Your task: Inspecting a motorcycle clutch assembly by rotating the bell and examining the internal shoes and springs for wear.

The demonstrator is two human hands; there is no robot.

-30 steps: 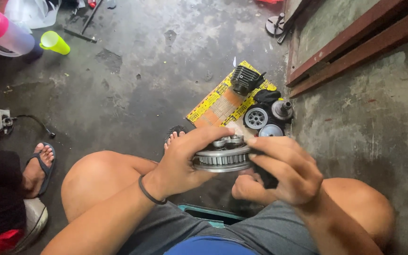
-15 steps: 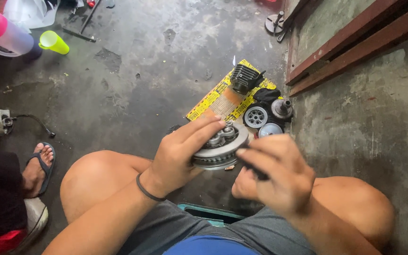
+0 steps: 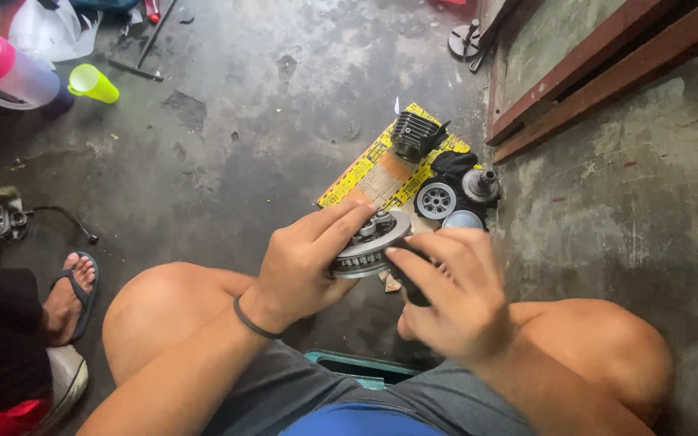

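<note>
The left hand grips the toothed metal clutch by its rim from 9 o'clock, the right hand pinching at 3; it looks heavy, rigid, likely greasy.

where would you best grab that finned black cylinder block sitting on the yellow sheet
Grip the finned black cylinder block across its two flat outer sides, coming from above. It stands apart on the yellow sheet, top exposed, and the wheel-like parts crowd only its near side.
</note>
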